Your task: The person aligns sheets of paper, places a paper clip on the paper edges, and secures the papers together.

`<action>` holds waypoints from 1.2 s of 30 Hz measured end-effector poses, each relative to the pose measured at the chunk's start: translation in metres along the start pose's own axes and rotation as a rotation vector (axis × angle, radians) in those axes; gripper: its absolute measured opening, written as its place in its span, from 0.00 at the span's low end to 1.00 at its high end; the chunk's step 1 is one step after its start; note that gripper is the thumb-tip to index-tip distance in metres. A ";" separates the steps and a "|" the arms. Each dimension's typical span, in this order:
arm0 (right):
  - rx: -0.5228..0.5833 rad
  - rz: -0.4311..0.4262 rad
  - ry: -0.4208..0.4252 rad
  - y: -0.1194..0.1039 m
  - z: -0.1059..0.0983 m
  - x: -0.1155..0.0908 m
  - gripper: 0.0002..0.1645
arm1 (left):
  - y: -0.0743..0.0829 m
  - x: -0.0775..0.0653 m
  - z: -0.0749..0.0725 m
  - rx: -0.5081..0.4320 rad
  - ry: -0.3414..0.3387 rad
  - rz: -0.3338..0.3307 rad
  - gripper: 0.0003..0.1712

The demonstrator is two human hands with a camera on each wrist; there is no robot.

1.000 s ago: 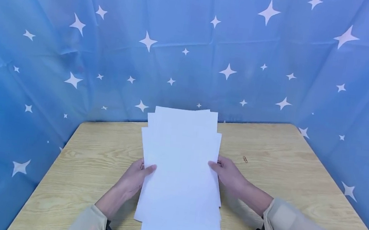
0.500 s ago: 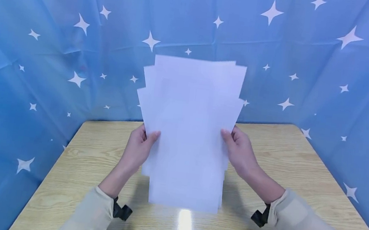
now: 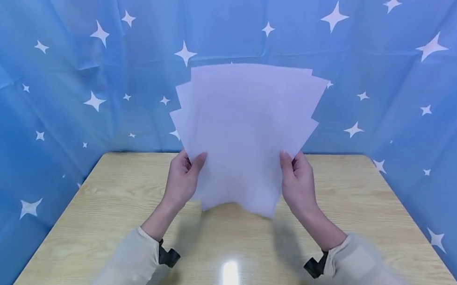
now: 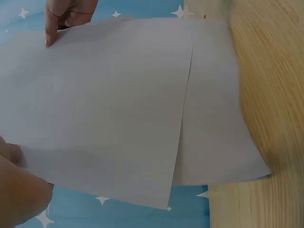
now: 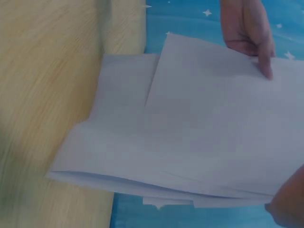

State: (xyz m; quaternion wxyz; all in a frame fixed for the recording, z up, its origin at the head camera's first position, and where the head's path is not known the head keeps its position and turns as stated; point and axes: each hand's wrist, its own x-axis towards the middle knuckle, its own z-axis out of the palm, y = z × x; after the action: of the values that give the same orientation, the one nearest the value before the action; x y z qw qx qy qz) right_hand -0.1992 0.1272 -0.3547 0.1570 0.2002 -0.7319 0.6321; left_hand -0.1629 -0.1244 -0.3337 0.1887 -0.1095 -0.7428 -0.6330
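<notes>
Several loose white sheets of paper (image 3: 247,130) are held upright over the table, fanned unevenly so corners stick out at both sides. My left hand (image 3: 182,179) pinches their left edge, thumb in front and fingers behind. On the opposite edge, my right hand (image 3: 299,183) grips the same way. The lower edge of the paper (image 5: 128,123) bends and bows close over the tabletop. In the left wrist view, one sheet (image 4: 104,109) overlaps another that reaches further down.
A light wood-grain table (image 3: 117,224) lies below, with a bright light reflection near its front. A blue curtain (image 3: 94,61) with white stars hangs behind and at both sides. A black wrist camera (image 3: 169,257) sits at the left cuff.
Both hands have raised the sheets from low over the table and tilted them upright. The stack's top has spread wider and its lower edge has bowed. The paperclip on the table is now hidden.
</notes>
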 end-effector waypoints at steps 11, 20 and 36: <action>-0.040 0.066 0.018 0.016 -0.002 -0.002 0.22 | -0.017 -0.003 0.003 -0.022 -0.040 0.005 0.12; -0.042 0.093 -0.005 0.027 0.002 -0.010 0.23 | -0.032 -0.009 0.004 -0.027 -0.070 -0.029 0.12; -0.080 0.146 -0.048 0.050 0.010 -0.021 0.22 | -0.054 -0.014 0.007 -0.012 -0.099 -0.056 0.14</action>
State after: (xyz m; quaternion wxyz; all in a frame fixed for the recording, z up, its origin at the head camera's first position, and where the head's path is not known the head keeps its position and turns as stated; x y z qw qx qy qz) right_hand -0.2052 0.1250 -0.4090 0.1009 0.1550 -0.7728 0.6070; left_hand -0.1731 -0.1264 -0.3893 0.1336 -0.1211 -0.7501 -0.6363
